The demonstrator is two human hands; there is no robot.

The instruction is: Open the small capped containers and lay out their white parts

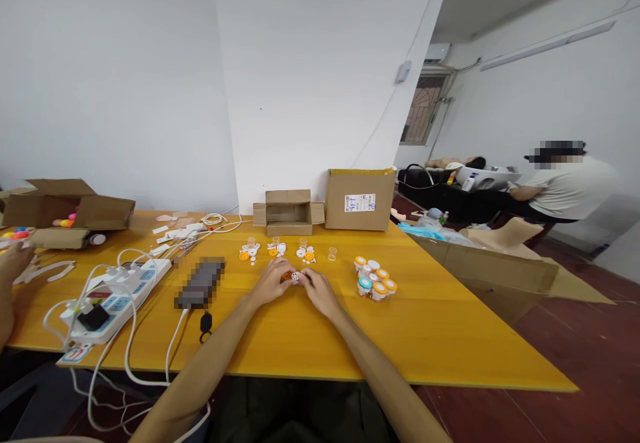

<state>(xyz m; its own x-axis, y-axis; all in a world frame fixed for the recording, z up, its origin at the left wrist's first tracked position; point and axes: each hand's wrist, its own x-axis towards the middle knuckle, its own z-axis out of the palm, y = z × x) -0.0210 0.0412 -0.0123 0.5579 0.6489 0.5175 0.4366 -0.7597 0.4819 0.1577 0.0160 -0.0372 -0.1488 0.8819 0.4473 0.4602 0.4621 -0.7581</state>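
Observation:
My left hand [270, 281] and my right hand [316, 289] meet over the middle of the yellow table [425, 336]. Together they pinch a small orange and white plastic part [291, 275] between the fingertips. Both hands have their fingers curled closed on it. Just beyond the hands lie three little groups of orange and white pieces [276, 249] with small clear cups, and a lone clear cup [332, 253]. To the right of my right hand stands a cluster of small capped containers [374, 277] with orange, white and teal lids.
A white power strip [117, 296] with cables and a blurred dark device [199, 284] lie left. Open cardboard boxes [289, 213] [360, 198] stand by the wall, another box [65, 211] at far left. Another person's hand [13, 263] shows at left edge. A person sits at the back right [565, 186].

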